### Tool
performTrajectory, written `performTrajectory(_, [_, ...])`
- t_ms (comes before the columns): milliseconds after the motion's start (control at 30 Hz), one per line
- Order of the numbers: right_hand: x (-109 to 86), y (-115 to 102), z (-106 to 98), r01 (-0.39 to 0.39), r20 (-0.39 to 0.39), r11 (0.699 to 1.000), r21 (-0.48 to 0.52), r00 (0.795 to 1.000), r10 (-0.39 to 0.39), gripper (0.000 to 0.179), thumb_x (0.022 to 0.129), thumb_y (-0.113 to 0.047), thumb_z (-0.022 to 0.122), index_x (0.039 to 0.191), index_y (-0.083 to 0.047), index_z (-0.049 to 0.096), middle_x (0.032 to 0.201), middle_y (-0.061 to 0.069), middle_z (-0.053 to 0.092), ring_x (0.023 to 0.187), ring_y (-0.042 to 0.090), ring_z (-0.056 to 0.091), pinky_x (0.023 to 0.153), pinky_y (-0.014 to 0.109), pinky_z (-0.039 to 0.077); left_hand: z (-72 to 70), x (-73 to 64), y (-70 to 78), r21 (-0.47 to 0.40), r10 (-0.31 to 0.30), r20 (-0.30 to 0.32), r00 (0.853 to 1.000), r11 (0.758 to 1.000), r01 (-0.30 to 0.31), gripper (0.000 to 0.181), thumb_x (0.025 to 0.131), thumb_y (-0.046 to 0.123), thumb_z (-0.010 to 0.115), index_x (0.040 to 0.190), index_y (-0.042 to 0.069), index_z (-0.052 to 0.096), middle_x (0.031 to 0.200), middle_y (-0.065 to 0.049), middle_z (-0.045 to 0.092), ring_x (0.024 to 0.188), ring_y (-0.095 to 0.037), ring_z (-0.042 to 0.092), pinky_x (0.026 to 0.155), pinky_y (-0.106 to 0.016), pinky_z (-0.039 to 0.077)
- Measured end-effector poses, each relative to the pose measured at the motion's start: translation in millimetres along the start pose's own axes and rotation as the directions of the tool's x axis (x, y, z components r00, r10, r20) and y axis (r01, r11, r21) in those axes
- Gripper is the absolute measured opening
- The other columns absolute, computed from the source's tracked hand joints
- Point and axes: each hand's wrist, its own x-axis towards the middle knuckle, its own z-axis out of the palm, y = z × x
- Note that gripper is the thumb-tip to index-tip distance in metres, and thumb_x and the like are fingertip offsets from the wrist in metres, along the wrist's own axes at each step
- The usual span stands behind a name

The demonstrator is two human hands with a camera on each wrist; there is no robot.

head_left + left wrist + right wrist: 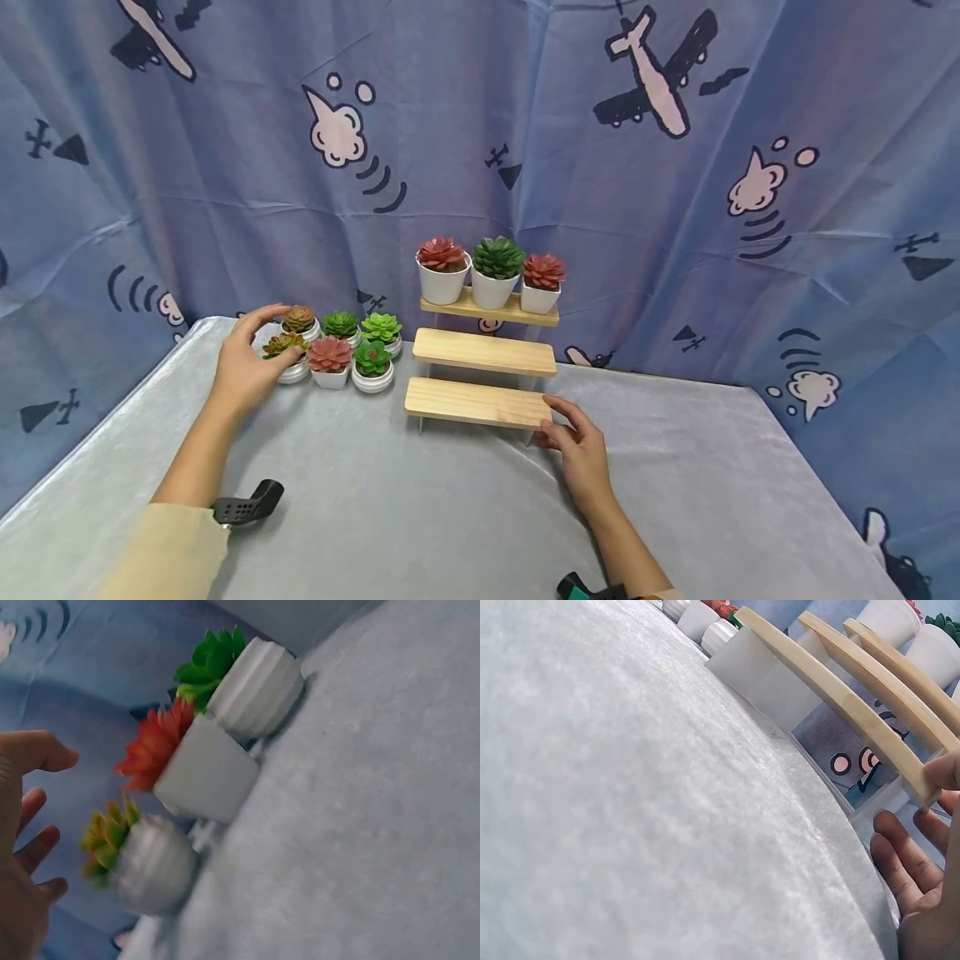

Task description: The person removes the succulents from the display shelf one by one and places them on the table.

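My left hand (247, 367) reaches over the left end of a group of small potted succulents, thumb and fingers spread around a yellow-green succulent (286, 345). In the left wrist view the fingers (39, 849) stand apart from that plant's ribbed white pot (157, 866). Beside it are a red succulent (330, 354) in a square pot and a green succulent (372, 358). With thumb and fingers, my right hand (581, 450) pinches the right end of the lowest board (476, 402) on a three-step wooden display stand. The thumb (943, 771) lies against the board's end.
On the stand's top board (487, 308) sit a large red succulent (441, 271), a dark green succulent (497, 271) and a smaller red one (542, 282). The middle board (483, 352) is bare wood. A patterned blue curtain (465, 125) hangs behind the grey cloth-covered table (420, 517).
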Motion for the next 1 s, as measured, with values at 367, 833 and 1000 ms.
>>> performTrajectory(367, [-1.1, 1, 0, 0.0, -0.003, 1.0, 0.0, 1.0, 0.0, 0.036, 0.098, 0.0, 0.058, 0.134, 0.002, 0.06, 0.138, 0.021, 0.059, 0.078, 0.004, 0.07, 0.075, 0.02, 0.06, 10.0, 24.9, 68.4, -0.02, 0.045, 0.061, 0.997, 0.999, -0.044, 0.056, 0.09, 0.021, 0.078, 0.14, 0.008, 0.056, 0.145, -0.015, 0.056, 0.136, -0.037, 0.051, 0.113, -0.055, 0.042])
performTrajectory(833, [0.4, 0, -1, -0.013, -0.005, 1.0, 0.003, 1.0, 0.013, 0.036, 0.098, 0.0, 0.058, 0.134, 0.002, 0.06, 0.138, 0.021, 0.059, 0.078, 0.004, 0.07, 0.075, 0.021, 0.06, 78.5, 63.8, 128.1, -0.149, 0.115, 0.211, 0.971, 0.985, -0.085, 0.069, 0.085, 0.024, 0.082, 0.146, 0.014, 0.051, 0.155, -0.011, 0.044, 0.146, -0.035, 0.041, 0.123, -0.05, 0.032])
performTrajectory(1000, [0.8, 0, 1, -0.018, 0.007, 1.0, -0.003, 1.0, 0.018, 0.036, 0.098, -0.002, 0.058, 0.135, 0.001, 0.06, 0.139, 0.019, 0.059, 0.079, 0.004, 0.07, 0.075, 0.02, 0.06, 97.5, 72.8, 135.1, -0.197, 0.114, 0.24, 0.964, 0.978, -0.067, 0.072, 0.083, 0.021, 0.083, 0.148, 0.013, 0.05, 0.158, -0.012, 0.038, 0.148, -0.038, 0.036, 0.124, -0.052, 0.031])
